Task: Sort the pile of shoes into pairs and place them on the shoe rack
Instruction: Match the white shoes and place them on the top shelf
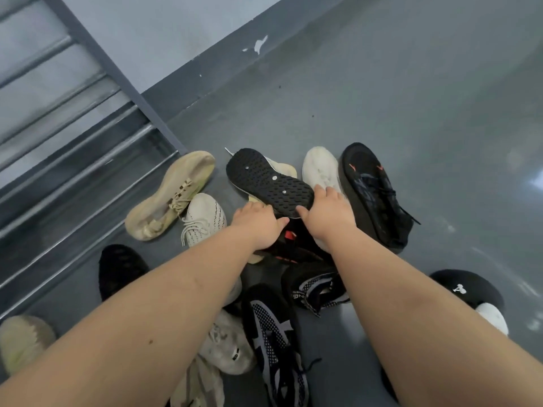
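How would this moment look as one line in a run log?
step: sorting | left hand: on pile | right hand: grips upturned black-soled shoe | shoe rack: no shoes seen on it

Shoe rack (73, 148) cut off by left edge; black-and-red shoe (289, 245) largely hidden beneath left hand (258, 224).
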A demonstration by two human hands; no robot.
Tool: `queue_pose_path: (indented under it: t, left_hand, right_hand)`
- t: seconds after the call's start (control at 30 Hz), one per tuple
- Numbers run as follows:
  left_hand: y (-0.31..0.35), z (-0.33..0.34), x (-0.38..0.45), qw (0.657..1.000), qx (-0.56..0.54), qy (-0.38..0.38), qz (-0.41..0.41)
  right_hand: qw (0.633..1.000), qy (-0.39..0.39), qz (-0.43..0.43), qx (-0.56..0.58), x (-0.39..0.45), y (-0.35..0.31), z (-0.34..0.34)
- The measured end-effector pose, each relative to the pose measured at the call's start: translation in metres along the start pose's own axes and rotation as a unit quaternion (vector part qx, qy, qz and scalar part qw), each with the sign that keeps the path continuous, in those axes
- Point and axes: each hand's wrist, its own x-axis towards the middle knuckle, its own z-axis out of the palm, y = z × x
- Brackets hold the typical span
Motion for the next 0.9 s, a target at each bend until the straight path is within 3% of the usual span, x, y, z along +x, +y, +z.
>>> queue_pose_path:
  t: [0.23, 0.33, 0.4, 0.47, 0.57, 0.6, 0.7, 0.83, 0.9]
  left_hand:
    - [0.006, 0.007, 0.019, 0.996, -0.07, -0.031, -0.05]
    - [0.005, 0.004, 0.02, 0.971, -0.212, -0.045, -0.098]
    - [0.001, 0.001, 0.016, 0.923, -0.36, -0.037, -0.131]
    - [-0.002, -0.001, 0.008, 0.846, -0.51, -0.021, -0.156]
    - [-0.008, -0.007, -0.003, 0.719, -0.679, -0.011, -0.146]
    - [-0.01, -0.009, -0.006, 0.692, -0.707, -0.006, -0.146]
    - [-0.013, -0.013, -0.019, 0.622, -0.772, -0.002, -0.132]
    - [-0.023, -0.011, -0.046, 0.571, -0.811, -0.027, -0.128]
    - [-0.031, -0.011, -0.062, 0.527, -0.841, -0.02, -0.124]
  right_hand:
    - [1.0, 0.002, -0.007, 0.015, 0.013, 0.008, 0.007]
    - [0.995, 0.045, -0.005, 0.092, 0.01, 0.0, 0.012]
    - [0.981, 0.068, 0.008, 0.184, 0.001, -0.012, 0.012]
    - [0.961, 0.098, 0.006, 0.258, -0.009, -0.026, 0.009]
    - [0.948, 0.149, -0.071, 0.271, -0.025, -0.048, 0.004]
    - [0.945, 0.156, -0.099, 0.269, -0.031, -0.055, 0.003]
    - [0.939, 0.164, -0.164, 0.253, -0.047, -0.074, 0.003]
    - [0.934, 0.169, -0.224, 0.222, -0.066, -0.083, -0.001]
    - [0.926, 0.166, -0.259, 0.222, -0.08, -0.087, -0.002]
